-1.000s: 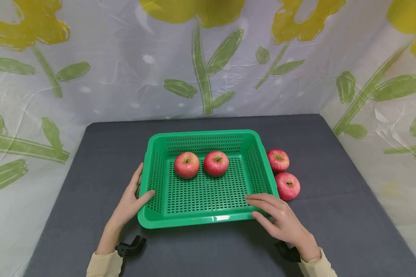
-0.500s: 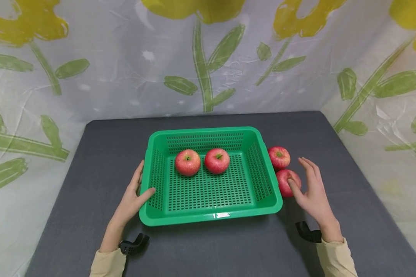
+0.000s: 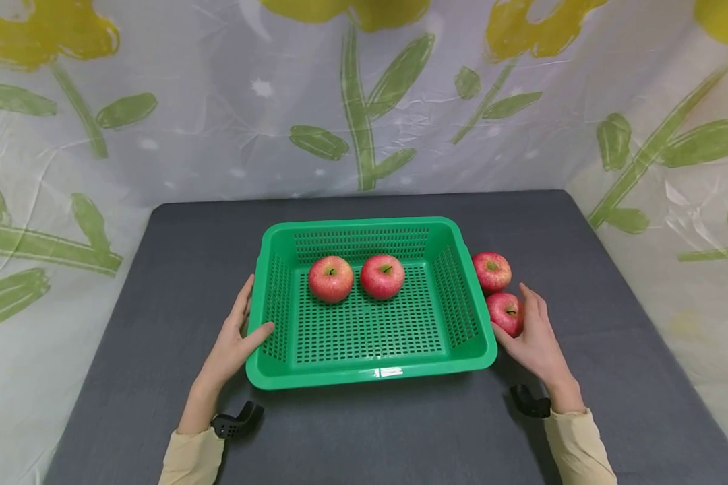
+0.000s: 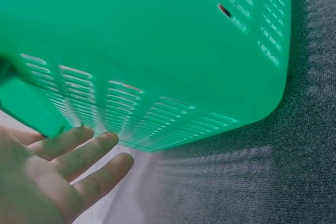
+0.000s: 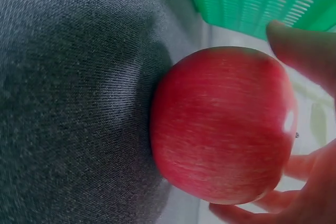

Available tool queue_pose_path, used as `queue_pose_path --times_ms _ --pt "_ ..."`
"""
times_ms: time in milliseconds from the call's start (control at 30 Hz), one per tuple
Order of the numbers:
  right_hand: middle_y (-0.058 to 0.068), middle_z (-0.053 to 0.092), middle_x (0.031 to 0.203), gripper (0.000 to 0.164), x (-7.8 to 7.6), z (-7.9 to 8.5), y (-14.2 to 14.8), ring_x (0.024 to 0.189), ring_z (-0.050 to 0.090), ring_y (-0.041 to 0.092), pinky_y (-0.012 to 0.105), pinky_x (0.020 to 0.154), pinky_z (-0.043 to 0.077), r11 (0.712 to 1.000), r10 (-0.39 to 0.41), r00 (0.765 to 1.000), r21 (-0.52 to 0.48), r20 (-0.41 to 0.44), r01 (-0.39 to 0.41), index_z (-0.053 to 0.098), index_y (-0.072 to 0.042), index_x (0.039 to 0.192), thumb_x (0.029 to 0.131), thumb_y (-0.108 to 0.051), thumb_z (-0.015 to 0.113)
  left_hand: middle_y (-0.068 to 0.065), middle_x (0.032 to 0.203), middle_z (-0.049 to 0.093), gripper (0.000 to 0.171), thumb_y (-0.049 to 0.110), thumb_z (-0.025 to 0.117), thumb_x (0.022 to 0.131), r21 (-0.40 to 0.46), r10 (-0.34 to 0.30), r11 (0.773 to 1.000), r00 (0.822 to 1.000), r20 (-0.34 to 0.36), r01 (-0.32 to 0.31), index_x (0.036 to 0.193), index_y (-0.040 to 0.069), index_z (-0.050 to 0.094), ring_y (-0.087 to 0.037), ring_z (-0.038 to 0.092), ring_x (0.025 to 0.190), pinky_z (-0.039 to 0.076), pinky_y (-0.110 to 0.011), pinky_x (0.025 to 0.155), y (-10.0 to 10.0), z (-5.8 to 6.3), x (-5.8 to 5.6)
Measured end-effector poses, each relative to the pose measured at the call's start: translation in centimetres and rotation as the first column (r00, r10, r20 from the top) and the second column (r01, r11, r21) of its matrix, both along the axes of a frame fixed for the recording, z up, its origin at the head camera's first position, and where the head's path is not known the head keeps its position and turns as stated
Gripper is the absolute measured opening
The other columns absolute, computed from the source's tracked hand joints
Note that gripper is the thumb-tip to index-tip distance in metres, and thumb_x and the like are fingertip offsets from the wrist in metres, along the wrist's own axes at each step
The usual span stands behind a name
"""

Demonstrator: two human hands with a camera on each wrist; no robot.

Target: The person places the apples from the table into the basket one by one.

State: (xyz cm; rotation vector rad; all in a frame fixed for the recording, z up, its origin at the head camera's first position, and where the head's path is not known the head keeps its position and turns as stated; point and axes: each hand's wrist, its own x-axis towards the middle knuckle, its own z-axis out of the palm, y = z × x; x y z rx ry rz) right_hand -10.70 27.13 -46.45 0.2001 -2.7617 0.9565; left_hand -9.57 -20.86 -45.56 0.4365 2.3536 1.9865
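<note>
A green plastic basket (image 3: 370, 372) stands on the dark tabletop, with two red apples (image 3: 330, 279) in it. My left hand (image 3: 229, 350) holds its left side, thumb over the rim and extended fingers along the outside wall. Outside the right wall lie two more red apples, a far one (image 3: 492, 271) and a nearer one (image 3: 505, 312). My right hand (image 3: 535, 340) is around the nearer apple, thumb on the basket side and fingers on the other. In the right wrist view this apple (image 5: 223, 124) rests on the cloth, and space shows between the thumb and part of it.
Dark grey cloth (image 3: 364, 438) covers the table. A pale sheet with painted yellow flowers (image 3: 218, 135) hangs behind it and at both sides. Black devices sit at both wrists, one on the left (image 3: 238, 421) and one on the right (image 3: 529, 402).
From the basket's front right corner, my right hand has moved right, then in around the nearer outside apple. My left hand stays at the basket's left side. The apples keep their places.
</note>
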Motion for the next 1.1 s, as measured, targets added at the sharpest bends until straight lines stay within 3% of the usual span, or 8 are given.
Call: queue_pose_path --times_ms 267,433,700,833,967,1100 --pt "0.027 0.031 0.127 0.086 -0.1 -0.2 0.1 0.112 0.033 0.039 0.056 0.081 0.037 0.999 0.03 0.999 0.033 0.018 -0.031 0.023 0.008 0.134 0.07 -0.018 0.074 -0.007 0.145 0.014 0.077 0.001 0.051 0.087 -0.008 0.018 1.0 1.0 -0.001 -0.018 0.142 0.025 0.002 -0.026 0.025 0.126 0.036 -0.014 0.086 0.1 -0.1 -0.3" --pt "0.029 0.037 0.119 0.081 -0.3 -0.3 0.1 0.103 0.038 0.04 0.054 0.077 0.038 0.998 0.048 0.999 0.03 0.002 -0.048 0.028 0.01 0.13 0.067 -0.012 0.074 -0.008 0.145 0.017 0.078 0.002 0.051 0.088 0.0 0.012 1.0 1.0 0.013 -0.012 0.143 0.021 0.0 -0.025 0.024 0.127 0.034 -0.013 0.087 0.2 0.0 -0.2" --pt "0.025 0.042 0.113 0.076 -0.2 0.1 -0.1 0.097 0.042 0.037 0.051 0.073 0.04 0.999 -0.038 0.999 0.007 0.032 0.038 0.034 0.007 0.126 0.068 -0.021 0.075 -0.006 0.145 0.014 0.077 0.0 0.051 0.087 0.012 0.025 1.0 1.0 0.003 -0.025 0.143 0.018 0.001 -0.022 0.02 0.129 0.029 -0.012 0.09 0.3 -0.1 -0.1" --pt "0.023 0.043 0.113 0.075 0.1 1.5 0.1 0.095 0.043 0.036 0.05 0.07 0.042 0.996 -0.088 0.995 0.006 0.052 0.088 0.035 0.005 0.126 0.07 -0.026 0.074 -0.005 0.146 0.013 0.076 -0.001 0.05 0.087 0.017 0.019 1.0 1.0 0.0 -0.019 0.143 0.016 0.001 -0.022 0.021 0.128 0.032 -0.013 0.088 0.2 -0.1 0.0" --pt "0.02 0.043 0.115 0.076 0.3 4.0 0.1 0.097 0.042 0.035 0.045 0.066 0.043 0.995 -0.103 0.994 0.013 0.045 0.102 0.035 0.003 0.127 0.07 -0.029 0.074 -0.005 0.145 0.014 0.076 -0.001 0.049 0.087 0.022 0.017 1.0 1.0 0.002 -0.017 0.143 0.019 0.002 -0.022 0.023 0.127 0.034 -0.014 0.087 0.1 -0.1 0.0" --pt "0.014 0.045 0.115 0.075 0.2 7.1 0.0 0.096 0.044 0.03 0.027 0.063 0.044 0.994 -0.108 0.994 0.006 -0.005 0.108 0.037 -0.001 0.127 0.068 -0.027 0.076 -0.006 0.145 0.015 0.076 -0.001 0.049 0.087 0.025 0.015 1.0 1.0 -0.001 -0.015 0.143 0.021 0.003 -0.022 0.024 0.127 0.034 -0.014 0.087 0.0 -0.1 0.0"
